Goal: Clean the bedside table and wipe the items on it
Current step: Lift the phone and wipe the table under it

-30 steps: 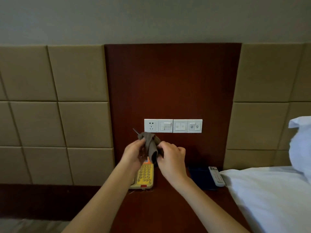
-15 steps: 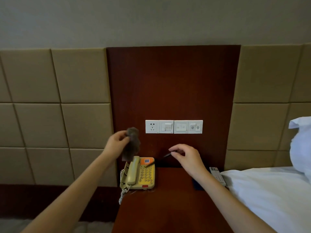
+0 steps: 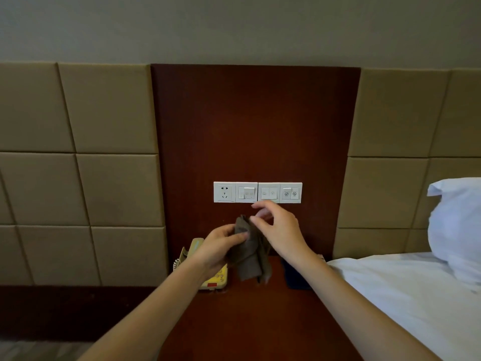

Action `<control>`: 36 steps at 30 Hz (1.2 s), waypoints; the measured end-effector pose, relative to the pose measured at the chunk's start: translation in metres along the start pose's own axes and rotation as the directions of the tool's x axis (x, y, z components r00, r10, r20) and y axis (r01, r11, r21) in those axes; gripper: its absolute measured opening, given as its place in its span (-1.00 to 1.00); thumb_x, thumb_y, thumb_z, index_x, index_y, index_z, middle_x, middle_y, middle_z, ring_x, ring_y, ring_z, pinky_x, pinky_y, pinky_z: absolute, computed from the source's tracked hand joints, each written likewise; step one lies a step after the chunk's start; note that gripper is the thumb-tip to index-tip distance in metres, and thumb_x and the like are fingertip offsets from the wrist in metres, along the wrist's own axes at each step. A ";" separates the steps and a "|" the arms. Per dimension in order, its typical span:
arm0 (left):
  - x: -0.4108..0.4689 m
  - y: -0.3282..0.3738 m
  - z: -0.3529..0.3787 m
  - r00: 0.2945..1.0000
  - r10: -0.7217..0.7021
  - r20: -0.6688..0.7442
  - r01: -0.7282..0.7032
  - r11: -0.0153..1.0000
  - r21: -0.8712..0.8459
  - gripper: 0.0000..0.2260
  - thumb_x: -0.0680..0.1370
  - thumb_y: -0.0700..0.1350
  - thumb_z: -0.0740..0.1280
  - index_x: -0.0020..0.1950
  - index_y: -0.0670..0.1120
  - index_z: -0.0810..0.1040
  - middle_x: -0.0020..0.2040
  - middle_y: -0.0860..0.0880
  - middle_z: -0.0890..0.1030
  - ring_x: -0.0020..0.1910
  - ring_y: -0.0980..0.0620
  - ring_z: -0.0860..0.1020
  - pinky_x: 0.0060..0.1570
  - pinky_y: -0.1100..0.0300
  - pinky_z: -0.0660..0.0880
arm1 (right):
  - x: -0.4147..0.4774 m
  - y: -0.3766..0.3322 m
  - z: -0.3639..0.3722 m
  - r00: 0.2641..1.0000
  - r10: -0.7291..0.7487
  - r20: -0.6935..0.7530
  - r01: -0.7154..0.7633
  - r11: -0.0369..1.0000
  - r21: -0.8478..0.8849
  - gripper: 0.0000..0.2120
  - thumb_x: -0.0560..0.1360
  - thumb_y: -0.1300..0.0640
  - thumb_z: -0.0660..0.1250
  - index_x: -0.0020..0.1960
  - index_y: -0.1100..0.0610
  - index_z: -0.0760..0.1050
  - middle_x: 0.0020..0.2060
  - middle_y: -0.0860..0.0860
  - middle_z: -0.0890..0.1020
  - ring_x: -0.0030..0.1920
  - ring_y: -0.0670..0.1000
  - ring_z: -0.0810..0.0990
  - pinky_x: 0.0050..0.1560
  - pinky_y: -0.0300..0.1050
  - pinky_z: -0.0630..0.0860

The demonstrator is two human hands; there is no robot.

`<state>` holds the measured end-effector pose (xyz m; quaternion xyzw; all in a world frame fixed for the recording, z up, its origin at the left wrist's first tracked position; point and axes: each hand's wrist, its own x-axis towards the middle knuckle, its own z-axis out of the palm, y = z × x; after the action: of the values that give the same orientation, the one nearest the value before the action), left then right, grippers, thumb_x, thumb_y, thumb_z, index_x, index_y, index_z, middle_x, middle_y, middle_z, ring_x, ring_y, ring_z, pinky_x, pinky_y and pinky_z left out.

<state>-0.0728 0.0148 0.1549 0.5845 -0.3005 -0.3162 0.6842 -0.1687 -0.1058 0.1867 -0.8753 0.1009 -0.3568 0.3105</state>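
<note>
White bed (image 3: 416, 295) at right, with the dark wooden bedside table (image 3: 247, 324) beside it. A yellow telephone (image 3: 216, 281) stands at the table's back left, partly hidden by the left hand (image 3: 221, 246). That hand pinches a brown cloth (image 3: 248, 259), which hangs above the tabletop. The right hand (image 3: 282, 231), fingers loosely spread and holding nothing, hovers just beside the cloth's top.

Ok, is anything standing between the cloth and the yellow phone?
Nothing visible does. The cloth hangs from the left hand just right of the phone, above the bedside table; only that hand's wrist overlaps the phone in view. The right hand is open by the cloth's top.
</note>
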 end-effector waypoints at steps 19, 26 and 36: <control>0.015 0.010 -0.039 0.979 -0.039 -0.200 -0.061 0.880 -0.471 -0.64 0.62 -0.08 0.17 0.40 -0.15 0.39 0.03 -0.10 0.59 -0.06 -0.02 0.57 -0.19 0.11 0.49 | -0.011 0.021 0.024 0.997 -0.012 0.081 0.025 0.988 -0.149 -0.77 0.59 0.00 0.21 0.09 0.05 0.60 0.21 -0.07 0.43 0.29 -0.07 0.33 0.32 0.04 0.25; 0.017 0.001 -0.038 0.974 -0.039 -0.224 -0.080 0.863 -0.499 -0.67 0.62 -0.10 0.19 0.37 -0.15 0.41 0.03 -0.11 0.58 -0.07 -0.02 0.57 -0.33 0.13 0.56 | -0.011 0.026 0.035 0.998 -0.057 0.004 0.057 0.986 -0.157 -0.83 0.55 0.04 0.31 0.01 0.08 0.64 0.07 -0.10 0.43 0.18 -0.07 0.36 0.22 0.02 0.33; 0.016 -0.020 -0.118 0.835 -0.129 -0.534 -0.209 0.824 -0.526 -0.69 0.63 -0.18 0.17 0.38 -0.11 0.39 0.33 -0.20 0.47 0.17 -0.14 0.52 0.06 0.01 0.46 | -0.023 0.063 0.018 0.998 -0.062 -0.012 0.057 0.964 -0.261 -0.86 0.53 0.05 0.33 -0.11 0.02 0.66 -0.07 -0.17 0.42 0.04 -0.14 0.35 0.18 0.04 0.33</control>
<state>0.0274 0.0723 0.1195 0.4144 0.0026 -0.1948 0.8890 -0.1698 -0.1381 0.1247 -0.9075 0.1236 -0.3583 0.1810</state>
